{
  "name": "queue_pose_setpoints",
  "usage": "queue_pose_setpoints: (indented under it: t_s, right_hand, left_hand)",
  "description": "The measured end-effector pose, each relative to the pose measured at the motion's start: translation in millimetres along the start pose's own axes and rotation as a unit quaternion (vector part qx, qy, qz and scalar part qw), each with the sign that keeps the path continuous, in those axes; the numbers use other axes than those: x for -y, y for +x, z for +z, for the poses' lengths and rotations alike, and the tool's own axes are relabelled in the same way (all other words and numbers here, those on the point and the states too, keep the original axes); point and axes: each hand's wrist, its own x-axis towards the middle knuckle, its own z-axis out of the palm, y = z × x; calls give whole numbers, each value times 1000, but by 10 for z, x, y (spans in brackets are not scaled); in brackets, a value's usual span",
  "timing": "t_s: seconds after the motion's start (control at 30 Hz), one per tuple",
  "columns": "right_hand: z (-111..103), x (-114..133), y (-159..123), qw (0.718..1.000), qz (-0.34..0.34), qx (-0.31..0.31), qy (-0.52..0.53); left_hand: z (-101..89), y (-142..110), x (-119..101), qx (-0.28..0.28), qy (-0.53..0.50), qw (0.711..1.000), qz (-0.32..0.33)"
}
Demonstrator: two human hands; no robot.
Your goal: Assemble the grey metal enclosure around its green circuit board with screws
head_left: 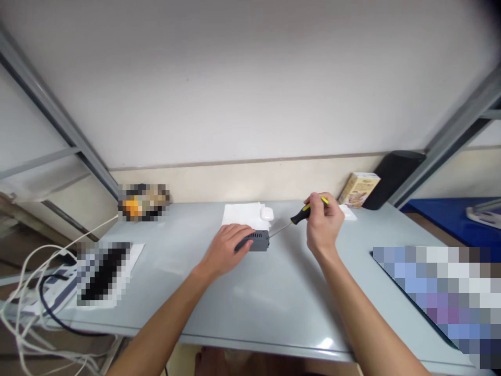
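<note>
A dark grey box-shaped metal case with vent slots [259, 242] lies on the grey desk [250, 297]. Over its left end my left hand [230, 244] is closed, fingers on top and thumb along the near side. My right hand [325, 222] grips a screwdriver [300, 214] with a black and yellow handle. Its thin shaft slants down to the left, and the tip meets the right end of the case. Whatever the tip touches there is too small to make out.
Behind the case lie white paper [240, 213] and a small white rounded case [266, 213]. At the back right stand a yellow carton [359, 189] and a black cylinder [395, 177]. White cables [24, 313] hang at the left edge. Blurred-out items lie on both sides.
</note>
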Motion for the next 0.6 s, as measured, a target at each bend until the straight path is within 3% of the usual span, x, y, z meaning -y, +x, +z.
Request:
queue_pose_setpoints:
  t_s: [0.27,0.6]
  right_hand:
    - [-2,-50,-3,1000,10,-13,-14]
    - [34,82,-47,999,-1,15,-38]
  left_hand:
    - [45,8,-25,-10,11,1000,2]
    - [82,52,-104,8,22,1000,-7]
